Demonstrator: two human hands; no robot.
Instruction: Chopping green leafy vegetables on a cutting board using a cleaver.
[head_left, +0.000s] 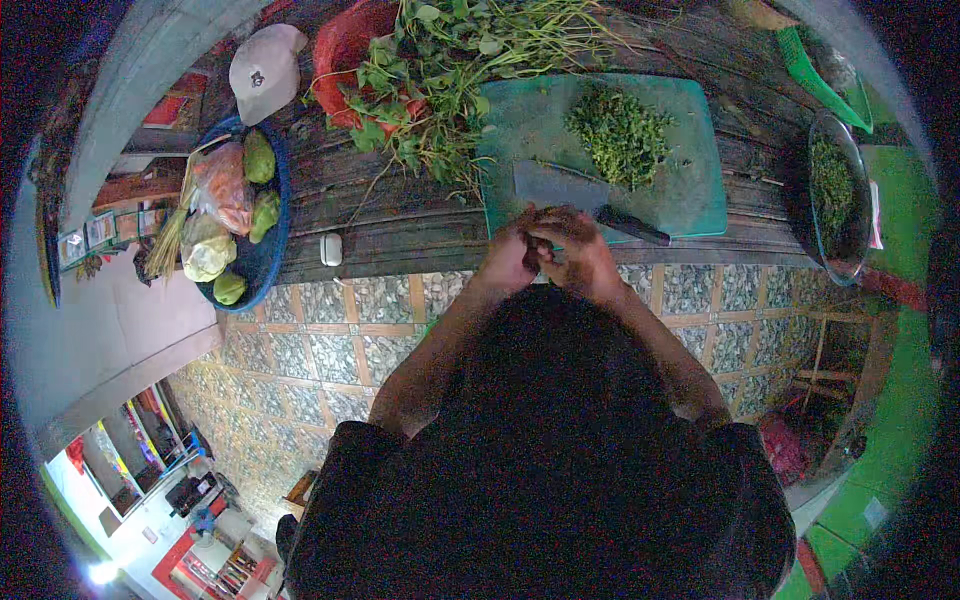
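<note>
My left hand (514, 251) and my right hand (576, 244) meet at the near edge of a teal cutting board (517, 120), fingers touching. Blur and shadow hide whether anything small is between them. Just beyond them a cleaver (562, 182) lies flat on the board, its black handle (636, 226) pointing right, past my right hand. Behind the blade sits a heap of chopped green leaves (622, 135). Uncut leafy stems (480, 52) spread over the board's far left corner and out of a red basin (330, 67).
On the wooden table's left stand a blue tray (280, 225) of green vegetables and bags, a pale cap (262, 71) and a small white case (331, 250). At the right edge are a glass bowl (874, 210) with chopped greens and a green basket (817, 82).
</note>
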